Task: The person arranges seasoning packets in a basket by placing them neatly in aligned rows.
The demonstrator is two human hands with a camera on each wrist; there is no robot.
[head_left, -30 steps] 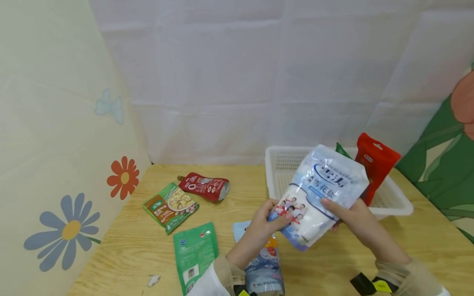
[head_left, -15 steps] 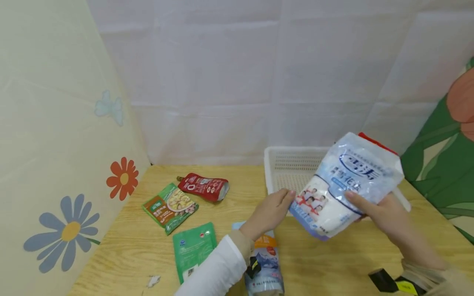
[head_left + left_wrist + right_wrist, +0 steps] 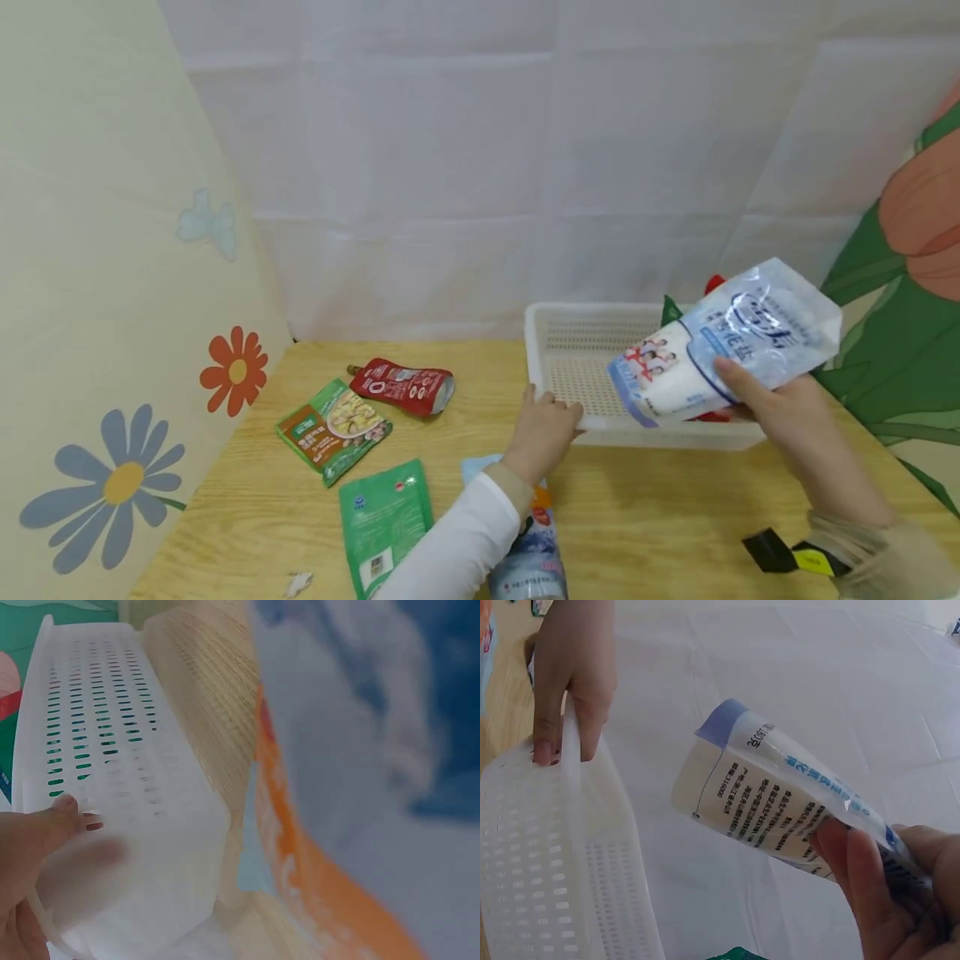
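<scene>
My right hand [image 3: 798, 425] holds a white and blue salt bag [image 3: 693, 375] up above the right part of a white plastic basket [image 3: 551, 350], thumb on the printed front, fingers behind. The bag lies tilted, its purple-edged end toward the lower left. In the right wrist view its back with small print [image 3: 735, 795] shows. My left hand [image 3: 543, 429] grips the basket's near left rim, thumb on one side of the wall and fingers on the other, as the right wrist view shows. Behind the bag, a red package [image 3: 715, 283] and a green tip [image 3: 670, 310] stick up, mostly hidden.
Left on the wooden table lie a red spouted pouch [image 3: 405, 386], a green and brown food packet [image 3: 333, 433] and a green pouch [image 3: 386, 517]. A blue pouch [image 3: 528, 575] with an orange band lies partly under my left forearm. White cloth hangs behind the basket.
My left hand has let go of the salt bag and taken hold of the basket's rim. My right hand has carried the bag rightward and tipped it further over.
</scene>
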